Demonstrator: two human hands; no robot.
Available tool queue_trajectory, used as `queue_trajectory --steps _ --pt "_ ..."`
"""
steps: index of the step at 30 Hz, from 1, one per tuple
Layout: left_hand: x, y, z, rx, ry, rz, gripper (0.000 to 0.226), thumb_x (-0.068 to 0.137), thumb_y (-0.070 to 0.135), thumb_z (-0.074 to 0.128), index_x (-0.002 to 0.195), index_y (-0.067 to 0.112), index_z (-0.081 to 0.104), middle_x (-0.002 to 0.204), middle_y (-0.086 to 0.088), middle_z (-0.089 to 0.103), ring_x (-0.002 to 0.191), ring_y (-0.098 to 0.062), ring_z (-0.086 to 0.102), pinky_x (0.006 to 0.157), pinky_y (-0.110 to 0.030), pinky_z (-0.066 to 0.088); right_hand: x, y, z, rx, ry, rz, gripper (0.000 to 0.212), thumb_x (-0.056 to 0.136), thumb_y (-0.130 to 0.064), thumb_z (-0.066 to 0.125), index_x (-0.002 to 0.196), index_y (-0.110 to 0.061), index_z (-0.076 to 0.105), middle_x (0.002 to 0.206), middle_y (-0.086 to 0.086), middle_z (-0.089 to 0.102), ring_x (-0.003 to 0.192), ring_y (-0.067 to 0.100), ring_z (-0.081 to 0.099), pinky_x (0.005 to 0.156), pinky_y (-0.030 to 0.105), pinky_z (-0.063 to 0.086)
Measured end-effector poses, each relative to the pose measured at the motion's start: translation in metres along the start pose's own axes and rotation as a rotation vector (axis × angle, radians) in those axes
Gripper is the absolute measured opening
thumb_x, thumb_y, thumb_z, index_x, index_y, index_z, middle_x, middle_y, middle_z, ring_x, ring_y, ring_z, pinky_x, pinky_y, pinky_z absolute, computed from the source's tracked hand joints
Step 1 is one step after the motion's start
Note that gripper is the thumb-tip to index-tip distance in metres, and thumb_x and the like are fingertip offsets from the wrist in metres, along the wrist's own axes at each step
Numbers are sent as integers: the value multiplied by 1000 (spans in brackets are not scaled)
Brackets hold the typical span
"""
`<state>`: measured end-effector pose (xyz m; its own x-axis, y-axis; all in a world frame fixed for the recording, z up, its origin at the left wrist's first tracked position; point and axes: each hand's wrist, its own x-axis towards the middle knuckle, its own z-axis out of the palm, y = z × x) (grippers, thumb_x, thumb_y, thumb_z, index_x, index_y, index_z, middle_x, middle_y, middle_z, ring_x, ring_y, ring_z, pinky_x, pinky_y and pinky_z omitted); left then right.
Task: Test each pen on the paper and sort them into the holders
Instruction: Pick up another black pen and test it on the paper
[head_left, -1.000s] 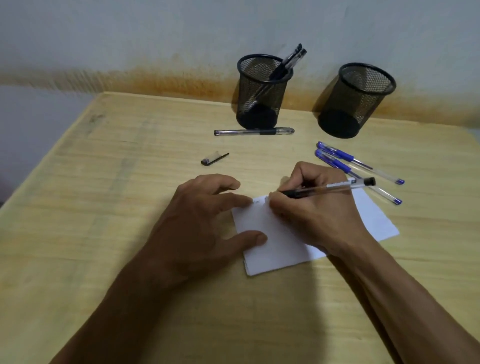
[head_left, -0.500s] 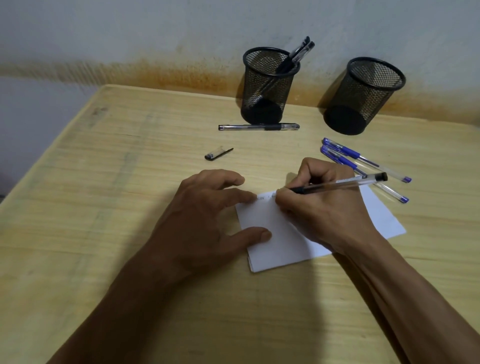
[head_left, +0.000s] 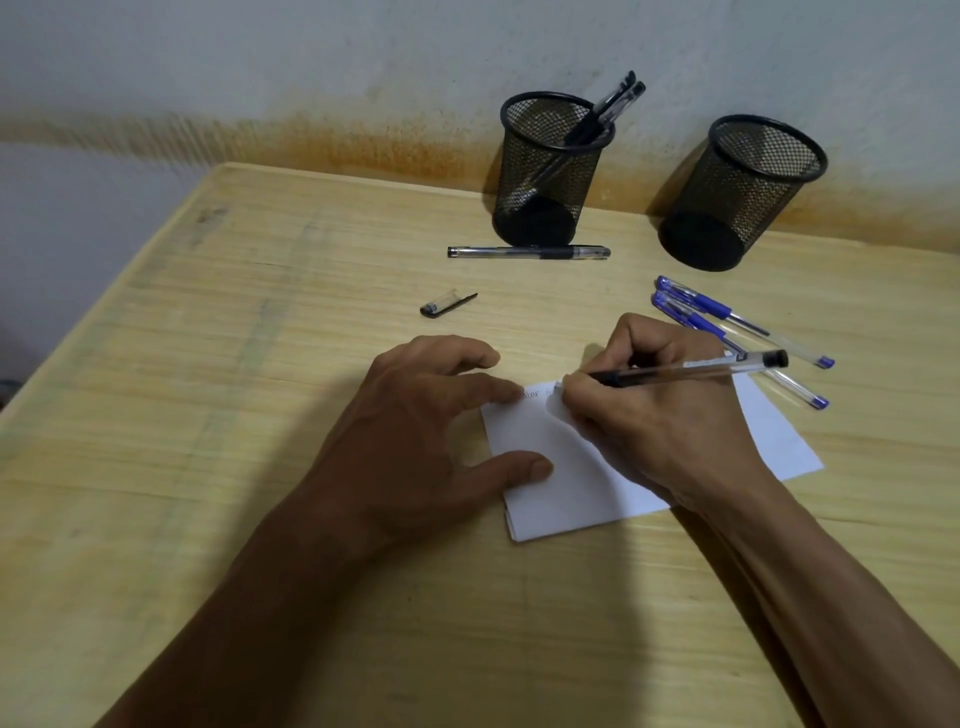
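Head cam, only view I've got: my right hand has its fingers curled round a black pen, clear barrel, tip down near the top edge of the paper, where a few faint marks show. My left hand lies w/ fingers spread and fairly straight, index and thumb pressing the paper's left edge to the table.

Two blue pens lie side by side just right of my writing hand, caps on. Another black pen lies in front of the left holder, which has a couple of dark pens leaning in it. Right holder looks to have nothing in it. A loose cap sits apart, mid-table.

Handling, as I judge it: pens are light, stiff, smooth plastic, prob. roll if nudged; best pinched at the rubbery grip nr the tip. Paper's thin and slides easily, hence the hold-down. Mesh holders look light, could tip if a pen goes in hard.
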<state>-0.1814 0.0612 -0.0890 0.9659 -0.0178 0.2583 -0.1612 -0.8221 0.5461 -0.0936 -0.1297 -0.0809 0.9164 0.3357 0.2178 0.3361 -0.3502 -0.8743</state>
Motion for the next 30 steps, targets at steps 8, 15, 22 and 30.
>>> queue_trajectory --steps 8,15,22,30 --pt "0 0 0 0 -5 -9 61 68 74 58 112 34 69 127 9 60 121 -9 50 103 -42 42 -2 -1 0 -2 22 9 20 72 1 77 63 -5 60 58 11 64 59 35 62 51 46 53" --pt "0 0 0 -6 -6 0 63 68 73 59 112 30 71 126 5 61 121 -13 53 101 -46 44 -3 -1 -1 12 34 20 17 68 -9 76 62 -7 61 57 10 64 59 36 63 51 50 54" --pt "-1 -1 0 -4 -4 5 62 68 73 60 111 30 71 127 6 61 121 -12 52 102 -45 43 -3 -3 -2 26 20 47 20 71 1 77 63 -6 60 58 11 64 60 36 63 52 50 53" --pt "0 -1 1 9 12 6 63 68 73 59 111 30 71 127 6 61 122 -12 52 103 -45 42 -3 -2 0 16 25 32 18 71 -1 76 65 -4 59 58 13 64 58 37 63 51 51 54"
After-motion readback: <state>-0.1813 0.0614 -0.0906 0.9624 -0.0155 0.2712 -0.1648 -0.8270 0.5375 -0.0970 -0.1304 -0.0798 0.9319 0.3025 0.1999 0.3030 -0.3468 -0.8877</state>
